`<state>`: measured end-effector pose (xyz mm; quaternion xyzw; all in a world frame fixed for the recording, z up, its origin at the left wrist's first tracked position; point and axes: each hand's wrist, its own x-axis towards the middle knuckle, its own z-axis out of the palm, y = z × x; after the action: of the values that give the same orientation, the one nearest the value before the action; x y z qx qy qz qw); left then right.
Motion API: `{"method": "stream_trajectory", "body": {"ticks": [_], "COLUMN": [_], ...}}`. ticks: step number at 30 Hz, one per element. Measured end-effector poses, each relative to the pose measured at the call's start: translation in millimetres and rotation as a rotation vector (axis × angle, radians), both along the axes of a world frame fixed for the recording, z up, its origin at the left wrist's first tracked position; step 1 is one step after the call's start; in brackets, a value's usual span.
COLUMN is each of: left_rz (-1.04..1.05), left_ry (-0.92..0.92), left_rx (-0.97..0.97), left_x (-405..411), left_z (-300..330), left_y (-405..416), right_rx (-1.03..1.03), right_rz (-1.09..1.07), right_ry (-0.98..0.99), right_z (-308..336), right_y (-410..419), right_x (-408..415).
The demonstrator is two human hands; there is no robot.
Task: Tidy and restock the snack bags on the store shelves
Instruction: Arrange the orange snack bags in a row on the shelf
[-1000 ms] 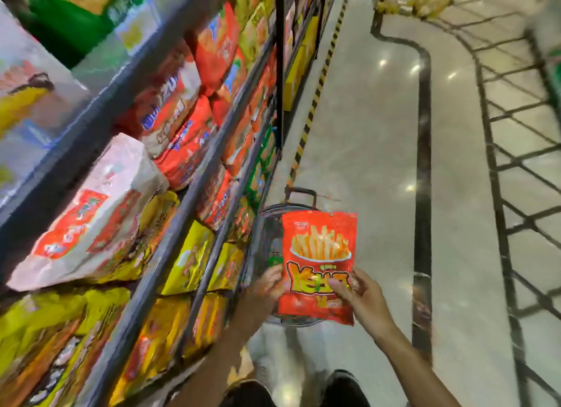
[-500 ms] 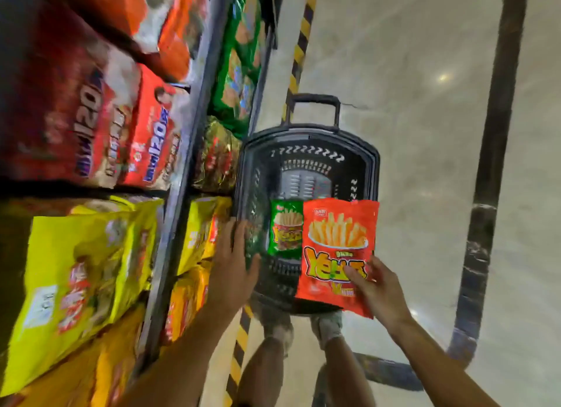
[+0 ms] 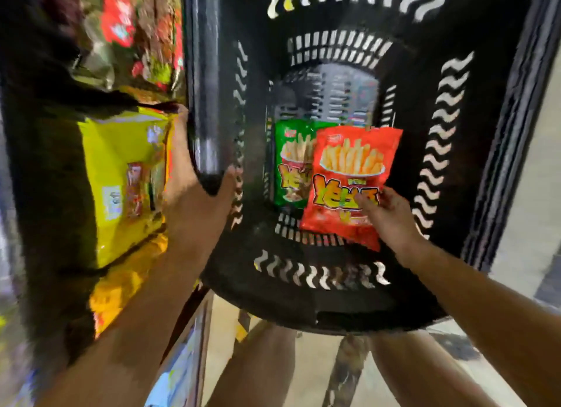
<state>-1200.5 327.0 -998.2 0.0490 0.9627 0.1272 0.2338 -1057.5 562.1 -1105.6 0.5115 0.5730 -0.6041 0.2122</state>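
Red snack bag [image 3: 352, 175], fries pic w/ yellow lettering, upright, tilted slightly, pinched at lower right corner by right hand [image 3: 391, 215]. Green bag [image 3: 293, 163], same design, just left of red one, partly under it. Yellow bags [image 3: 121, 178] beside left hand [image 3: 197, 212], blurred.

Pale glossy floor [image 3: 525, 175] – dark shelving [image 3: 45, 194] at left.
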Motion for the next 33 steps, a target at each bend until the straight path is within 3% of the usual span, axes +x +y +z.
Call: {"method": "stream_trajectory", "body": {"ticks": [4,8,12,18,21,24,33], "left_rz": [0.240,0.110,0.126,0.050,0.046,-0.062,-0.443], "left_ry": [0.175,0.286,0.321,0.280,0.097,0.038,-0.018], "left_rx": [0.117,0.248,0.244,0.299,0.274,0.266,0.119], "left_x": [-6,-7,-4,-1,2,2,-27], "left_z": [-12,-24,-26,-18,4,56,319], "left_y": [-3,-15,-14,-15,-17,-19,16], "right_rx": [0.004,0.143,0.268,0.317,0.313,0.293,0.458], "right_rz": [0.026,0.068,0.171,0.241,0.276,0.401,0.769], "right_ry": [-0.070,-0.118,-0.172,-0.133,-0.093,0.006,0.156], "right_z": [-47,-81,-91,-47,11,93,435], "right_y": [-8,-17,-15,-18,-16,-9,19], "right_x": [-16,-26,-22,-16,-19,-27,-52]}}
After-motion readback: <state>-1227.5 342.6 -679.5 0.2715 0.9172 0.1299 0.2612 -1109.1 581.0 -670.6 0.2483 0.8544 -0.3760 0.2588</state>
